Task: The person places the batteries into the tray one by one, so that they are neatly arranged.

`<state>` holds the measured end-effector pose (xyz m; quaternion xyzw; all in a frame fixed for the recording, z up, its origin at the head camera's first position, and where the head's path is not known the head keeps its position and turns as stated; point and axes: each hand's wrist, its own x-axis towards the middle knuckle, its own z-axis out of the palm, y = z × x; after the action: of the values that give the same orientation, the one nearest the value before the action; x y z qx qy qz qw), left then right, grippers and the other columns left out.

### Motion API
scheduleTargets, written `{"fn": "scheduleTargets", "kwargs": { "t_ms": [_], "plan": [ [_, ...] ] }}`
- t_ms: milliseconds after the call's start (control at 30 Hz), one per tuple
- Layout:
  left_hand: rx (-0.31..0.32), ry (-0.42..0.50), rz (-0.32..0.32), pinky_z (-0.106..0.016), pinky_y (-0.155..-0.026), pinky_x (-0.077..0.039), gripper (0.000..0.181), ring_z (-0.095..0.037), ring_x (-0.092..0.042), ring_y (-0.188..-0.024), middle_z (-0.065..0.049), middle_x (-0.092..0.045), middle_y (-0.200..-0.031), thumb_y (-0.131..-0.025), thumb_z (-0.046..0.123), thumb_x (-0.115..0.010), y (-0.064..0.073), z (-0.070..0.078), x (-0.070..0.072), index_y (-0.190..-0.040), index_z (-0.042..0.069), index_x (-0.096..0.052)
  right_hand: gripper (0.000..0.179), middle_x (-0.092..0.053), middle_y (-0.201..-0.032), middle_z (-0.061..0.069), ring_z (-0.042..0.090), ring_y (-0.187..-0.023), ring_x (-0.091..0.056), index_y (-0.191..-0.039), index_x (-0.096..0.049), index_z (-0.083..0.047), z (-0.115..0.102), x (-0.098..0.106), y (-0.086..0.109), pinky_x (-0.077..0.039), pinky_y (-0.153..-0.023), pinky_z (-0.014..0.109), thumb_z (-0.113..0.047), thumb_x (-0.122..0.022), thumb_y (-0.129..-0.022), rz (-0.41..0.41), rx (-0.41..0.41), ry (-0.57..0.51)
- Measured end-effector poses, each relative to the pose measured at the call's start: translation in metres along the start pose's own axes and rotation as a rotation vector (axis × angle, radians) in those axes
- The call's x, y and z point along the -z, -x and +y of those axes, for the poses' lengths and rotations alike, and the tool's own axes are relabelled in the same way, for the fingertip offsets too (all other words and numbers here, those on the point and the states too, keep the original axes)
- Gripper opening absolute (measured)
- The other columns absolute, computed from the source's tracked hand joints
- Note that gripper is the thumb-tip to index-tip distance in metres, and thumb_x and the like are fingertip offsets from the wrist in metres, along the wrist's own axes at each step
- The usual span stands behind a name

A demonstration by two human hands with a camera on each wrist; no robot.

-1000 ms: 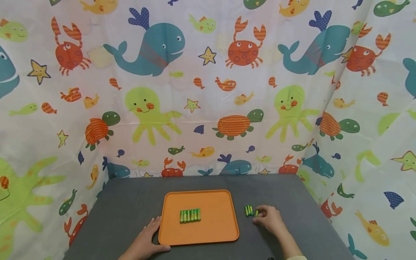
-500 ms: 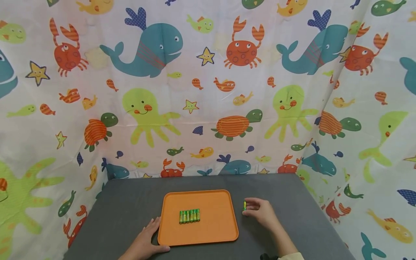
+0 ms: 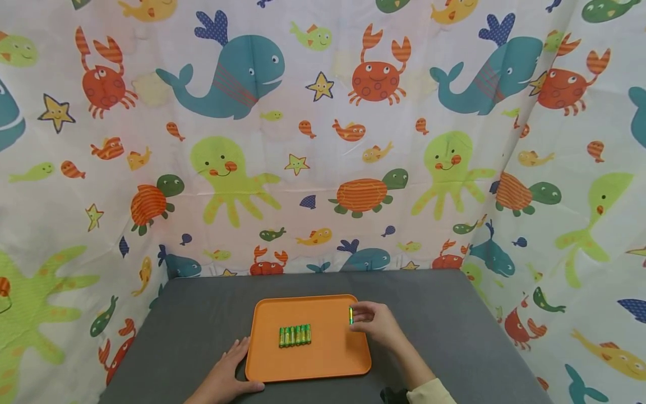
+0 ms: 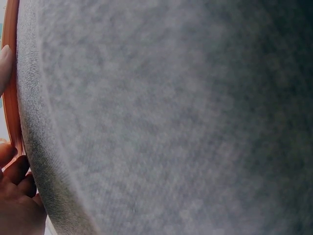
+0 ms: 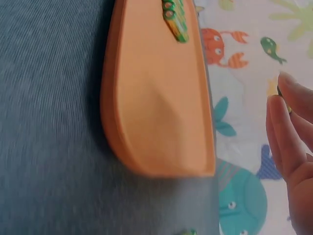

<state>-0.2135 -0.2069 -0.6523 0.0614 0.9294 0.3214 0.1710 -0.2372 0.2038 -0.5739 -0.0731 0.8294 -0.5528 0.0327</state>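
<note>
My right hand (image 3: 379,324) pinches a small green-and-yellow battery (image 3: 351,315) between thumb and fingers, over the right side of an orange tray (image 3: 333,359). In the right wrist view, the fingers cover most of that battery. Several like batteries (image 3: 295,335) lie side by side in a row left of the tray's middle. My left hand (image 3: 227,373) rests at the tray's front left corner, its fingers along the left rim and the thumb by the front edge. In the left wrist view, the thumb (image 4: 5,71) touches the orange rim.
A dark grey cloth (image 3: 434,303) covers the table. Beyond the tray's end, the right wrist view catches a green battery end (image 5: 188,232) at its lower edge; the right hand hides that spot in the head view. A sea-animal curtain (image 3: 313,185) encloses the back and sides.
The right hand has picked a battery from the small group right of the tray and carried it left over the tray's right rim. The left hand and tray have stayed put.
</note>
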Motion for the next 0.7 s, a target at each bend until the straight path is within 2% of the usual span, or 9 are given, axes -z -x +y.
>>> {"fn": "scheduleTargets", "kwargs": {
  "t_ms": [167, 300, 400, 567, 700],
  "plan": [
    [0.010, -0.004, -0.002, -0.072, -0.119, -0.013, 0.127, -0.047, -0.020, -0.151, -0.018, -0.031, -0.163, -0.063, 0.067, -0.086, -0.001, 0.000, 0.000, -0.159, 0.006, -0.031, 0.047, -0.073, -0.107, 0.009, 0.020, -0.093, -0.071, -0.124, -0.070, -0.003, 0.003, -0.017, -0.011, -0.063, -0.077, 0.031, -0.013, -0.086, -0.080, -0.014, 0.017, 0.011],
    [0.018, -0.003, -0.008, -0.071, -0.119, -0.013, 0.128, -0.047, -0.020, -0.151, -0.020, -0.031, -0.163, -0.062, 0.068, -0.086, -0.001, 0.002, 0.001, -0.159, 0.005, -0.031, 0.049, -0.071, -0.110, 0.011, 0.028, -0.097, -0.070, -0.128, -0.067, -0.002, 0.006, -0.030, -0.019, -0.062, -0.077, 0.030, -0.009, -0.084, -0.082, -0.052, 0.046, -0.002],
    [0.019, 0.000, -0.014, -0.072, -0.118, -0.013, 0.127, -0.047, -0.020, -0.151, -0.020, -0.031, -0.163, -0.063, 0.067, -0.086, -0.001, 0.004, 0.003, -0.159, 0.005, -0.031, 0.050, -0.069, -0.112, 0.012, 0.028, -0.098, -0.069, -0.131, -0.065, -0.002, 0.009, -0.039, -0.026, -0.062, -0.078, 0.031, -0.006, -0.082, -0.083, -0.090, 0.054, -0.006],
    [0.009, 0.020, -0.021, -0.071, -0.119, -0.014, 0.124, -0.048, -0.020, -0.151, -0.020, -0.030, -0.163, -0.065, 0.065, -0.086, 0.000, 0.005, 0.004, -0.159, 0.006, -0.030, 0.049, -0.071, -0.110, 0.011, 0.020, -0.094, -0.069, -0.130, -0.065, 0.002, 0.018, -0.053, -0.036, -0.061, -0.078, 0.031, -0.004, -0.081, -0.084, -0.137, 0.043, 0.011],
    [0.010, 0.024, -0.020, -0.071, -0.119, -0.014, 0.123, -0.047, -0.020, -0.152, -0.020, -0.029, -0.164, -0.066, 0.064, -0.086, 0.002, 0.006, 0.005, -0.160, 0.007, -0.030, 0.048, -0.072, -0.105, 0.012, 0.020, -0.090, -0.069, -0.125, -0.067, 0.004, 0.023, -0.065, -0.043, -0.061, -0.078, 0.032, -0.004, -0.084, -0.081, -0.130, 0.033, 0.024]
  ]
}}
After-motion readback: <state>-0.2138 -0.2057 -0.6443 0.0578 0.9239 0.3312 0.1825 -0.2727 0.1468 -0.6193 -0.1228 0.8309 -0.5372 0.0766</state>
